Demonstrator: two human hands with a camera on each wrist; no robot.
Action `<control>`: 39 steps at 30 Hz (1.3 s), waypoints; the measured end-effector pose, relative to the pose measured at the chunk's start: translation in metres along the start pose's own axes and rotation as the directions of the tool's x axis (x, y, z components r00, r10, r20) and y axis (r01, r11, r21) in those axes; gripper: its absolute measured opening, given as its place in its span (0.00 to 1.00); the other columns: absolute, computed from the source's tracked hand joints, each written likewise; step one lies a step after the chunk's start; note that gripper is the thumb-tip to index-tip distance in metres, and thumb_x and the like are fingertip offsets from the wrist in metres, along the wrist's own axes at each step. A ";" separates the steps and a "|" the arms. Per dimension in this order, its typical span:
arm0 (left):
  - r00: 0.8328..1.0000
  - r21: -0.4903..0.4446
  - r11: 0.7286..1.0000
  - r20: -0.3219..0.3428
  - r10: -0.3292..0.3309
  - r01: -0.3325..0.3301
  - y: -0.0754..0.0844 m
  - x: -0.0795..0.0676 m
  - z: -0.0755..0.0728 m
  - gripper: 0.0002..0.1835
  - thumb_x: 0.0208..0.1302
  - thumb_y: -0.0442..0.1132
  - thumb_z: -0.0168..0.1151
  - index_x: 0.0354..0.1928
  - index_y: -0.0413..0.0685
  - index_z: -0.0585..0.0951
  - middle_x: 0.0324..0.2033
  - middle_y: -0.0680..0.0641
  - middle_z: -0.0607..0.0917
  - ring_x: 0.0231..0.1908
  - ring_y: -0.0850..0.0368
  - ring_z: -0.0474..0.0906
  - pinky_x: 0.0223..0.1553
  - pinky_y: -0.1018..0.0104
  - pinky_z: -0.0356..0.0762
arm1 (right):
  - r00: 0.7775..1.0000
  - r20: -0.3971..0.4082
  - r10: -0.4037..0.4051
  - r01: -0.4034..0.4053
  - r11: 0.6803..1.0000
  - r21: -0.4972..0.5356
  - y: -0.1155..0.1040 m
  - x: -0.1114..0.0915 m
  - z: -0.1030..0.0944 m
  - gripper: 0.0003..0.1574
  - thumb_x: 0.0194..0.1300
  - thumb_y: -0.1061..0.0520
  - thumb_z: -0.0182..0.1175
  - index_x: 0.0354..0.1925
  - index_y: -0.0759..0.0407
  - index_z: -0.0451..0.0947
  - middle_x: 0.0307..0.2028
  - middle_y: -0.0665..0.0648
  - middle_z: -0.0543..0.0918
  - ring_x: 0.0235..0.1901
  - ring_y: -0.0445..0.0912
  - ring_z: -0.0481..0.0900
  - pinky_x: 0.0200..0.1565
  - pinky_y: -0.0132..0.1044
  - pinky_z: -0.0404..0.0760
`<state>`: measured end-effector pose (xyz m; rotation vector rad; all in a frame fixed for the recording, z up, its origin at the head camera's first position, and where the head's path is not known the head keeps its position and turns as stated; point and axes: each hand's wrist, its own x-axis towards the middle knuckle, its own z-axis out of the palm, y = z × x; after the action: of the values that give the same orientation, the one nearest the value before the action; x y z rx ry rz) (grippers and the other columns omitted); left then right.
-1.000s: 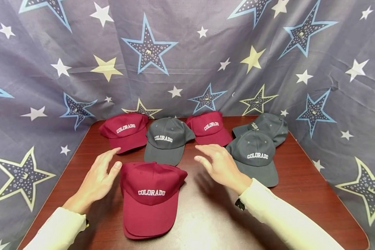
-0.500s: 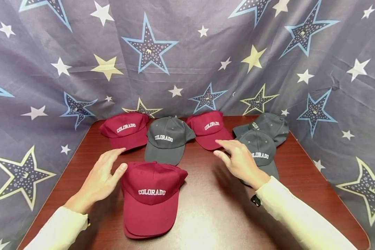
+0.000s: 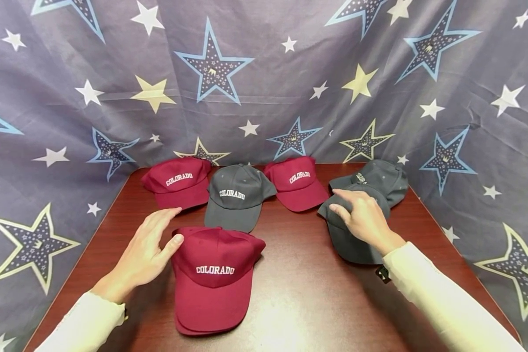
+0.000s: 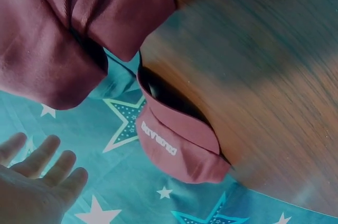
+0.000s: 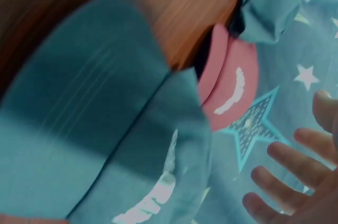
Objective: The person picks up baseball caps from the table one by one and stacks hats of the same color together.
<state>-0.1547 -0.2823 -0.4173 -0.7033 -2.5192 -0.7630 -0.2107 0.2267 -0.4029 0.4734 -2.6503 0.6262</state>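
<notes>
A maroon cap [image 3: 215, 283] lettered COLORADO lies nearest the front of the table. Beside its crown is my left hand [image 3: 143, 254], fingers extended and holding nothing; the left wrist view shows those fingers [image 4: 45, 163] apart from the cap. My right hand [image 3: 364, 215] is over the front dark grey cap [image 3: 356, 247] at the right and hides its lettering in the head view. In the right wrist view the fingers [image 5: 296, 163] are spread, with a gap to that grey cap [image 5: 90, 108]. Its brim points toward the front.
Behind, from left to right, lie a maroon cap [image 3: 178, 182], a grey cap [image 3: 235, 198] and another maroon cap [image 3: 297, 183]. A second grey cap [image 3: 387, 178] sits behind the front grey one. A star-patterned curtain [image 3: 264, 98] borders the brown table [image 3: 290, 274].
My right hand has moved to the right, from beside the front grey cap to over it. My left hand has shifted slightly right, toward the front maroon cap. The caps have not moved.
</notes>
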 end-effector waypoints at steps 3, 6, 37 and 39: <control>1.000 0.003 1.000 0.010 -0.003 0.003 0.001 0.000 0.000 0.37 0.64 0.45 0.67 0.73 0.43 0.69 0.68 0.39 0.73 0.68 0.37 0.64 0.65 0.34 0.60 | 1.000 0.001 0.016 -0.015 1.000 -0.027 0.012 0.001 -0.004 0.27 0.69 0.51 0.68 0.63 0.57 0.80 0.58 0.65 0.83 0.59 0.65 0.77 0.60 0.63 0.73; 1.000 0.003 1.000 0.016 -0.006 0.006 0.003 -0.001 0.000 0.37 0.63 0.44 0.67 0.74 0.44 0.69 0.68 0.39 0.73 0.69 0.38 0.64 0.66 0.35 0.59 | 0.999 0.010 0.041 -0.040 0.998 -0.052 0.022 0.002 -0.008 0.28 0.69 0.51 0.68 0.64 0.57 0.79 0.60 0.66 0.82 0.60 0.66 0.77 0.59 0.64 0.73; 1.000 -0.021 1.000 0.021 -0.021 0.021 0.003 -0.005 0.000 0.37 0.63 0.42 0.67 0.73 0.44 0.69 0.68 0.40 0.73 0.69 0.39 0.64 0.67 0.37 0.58 | 0.966 0.115 0.233 -0.201 0.951 -0.236 0.079 0.029 -0.006 0.34 0.72 0.52 0.63 0.70 0.64 0.70 0.65 0.73 0.74 0.56 0.76 0.72 0.50 0.72 0.68; 1.000 -0.022 1.000 0.020 -0.021 0.021 0.003 -0.005 0.001 0.37 0.63 0.42 0.67 0.73 0.43 0.69 0.68 0.40 0.73 0.69 0.39 0.64 0.67 0.37 0.59 | 0.971 0.091 0.222 -0.194 0.950 -0.245 0.081 0.030 -0.004 0.33 0.71 0.53 0.64 0.69 0.63 0.72 0.61 0.74 0.77 0.53 0.76 0.74 0.48 0.71 0.70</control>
<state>-0.1496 -0.2818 -0.4192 -0.6960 -2.5432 -0.7967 -0.2679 0.2904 -0.4157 0.1666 -2.8634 0.3433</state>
